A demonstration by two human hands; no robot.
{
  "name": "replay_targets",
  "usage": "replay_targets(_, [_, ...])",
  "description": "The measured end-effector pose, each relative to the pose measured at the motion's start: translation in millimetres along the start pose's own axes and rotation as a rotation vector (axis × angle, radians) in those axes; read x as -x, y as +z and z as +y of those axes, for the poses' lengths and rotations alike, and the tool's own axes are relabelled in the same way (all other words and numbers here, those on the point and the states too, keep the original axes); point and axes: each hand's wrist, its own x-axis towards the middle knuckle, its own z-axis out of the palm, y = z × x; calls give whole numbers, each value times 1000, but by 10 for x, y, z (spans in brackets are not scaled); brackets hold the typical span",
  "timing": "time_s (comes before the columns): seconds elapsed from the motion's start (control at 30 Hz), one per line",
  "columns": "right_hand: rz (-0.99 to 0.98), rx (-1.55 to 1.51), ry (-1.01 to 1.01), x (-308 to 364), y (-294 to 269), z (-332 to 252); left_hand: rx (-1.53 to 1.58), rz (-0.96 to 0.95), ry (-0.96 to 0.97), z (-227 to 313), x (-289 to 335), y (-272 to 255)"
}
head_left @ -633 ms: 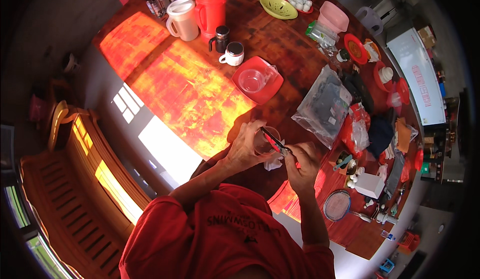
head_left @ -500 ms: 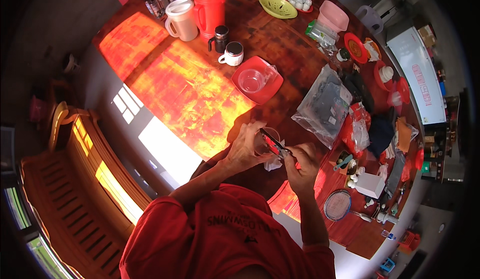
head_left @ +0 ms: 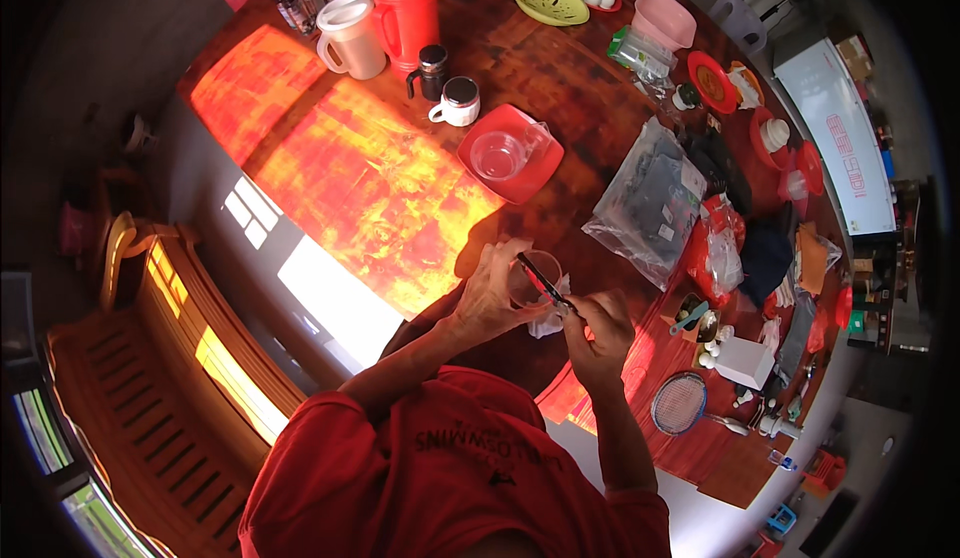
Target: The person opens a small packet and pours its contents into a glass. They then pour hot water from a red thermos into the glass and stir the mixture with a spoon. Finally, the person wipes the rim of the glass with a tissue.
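Observation:
My left hand (head_left: 490,293) is closed around the side of a clear, round plastic cup (head_left: 543,270), tilted so its rim shows. My right hand (head_left: 602,338) grips a slim dark tool with red on it (head_left: 545,280). The tool reaches across the cup's opening toward my left fingers; its exact kind is not plain. A crumpled piece of clear plastic or tissue (head_left: 546,324) shows below the cup, between the hands. Beyond them, a clear bowl (head_left: 497,155) rests on a red square tray (head_left: 535,170).
A white mug (head_left: 457,104), a red thermos jug (head_left: 407,18) and a lidded pitcher (head_left: 352,38) stand at the far left. To the right lie a plastic-bagged dark item (head_left: 650,208), a white box (head_left: 745,362) and a racket (head_left: 679,403). A wooden bench (head_left: 150,398) is at the left.
The view has shifted slightly. The tool has turned a little and looks narrower, and the cup's opening shows more. Both hands keep their holds.

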Motion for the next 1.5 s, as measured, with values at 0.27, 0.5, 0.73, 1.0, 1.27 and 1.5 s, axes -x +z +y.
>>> replay_targets(0.27, [63, -30, 14, 17, 12, 14, -28, 0, 23, -49, 0, 33])
replay_targets(0.5, [63, -49, 48, 51, 23, 88, 34, -15, -44, -94, 43, 53])
replay_targets(0.73, [-11, 6, 72, 22, 5, 92, -45, 3, -10, -61, 42, 11])
replay_targets(1.0, [-48, -84, 132, 20, -1, 22, -7, 5, -27, -49, 74, -49])
replay_targets(1.27, [-80, -111, 138, -12, 31, -55, 41, 73, -48, -102, 141, -88])
replay_targets(1.5, [-124, -56, 86, -28, 99, -61, -23, 101, -37, -53, 159, -188])
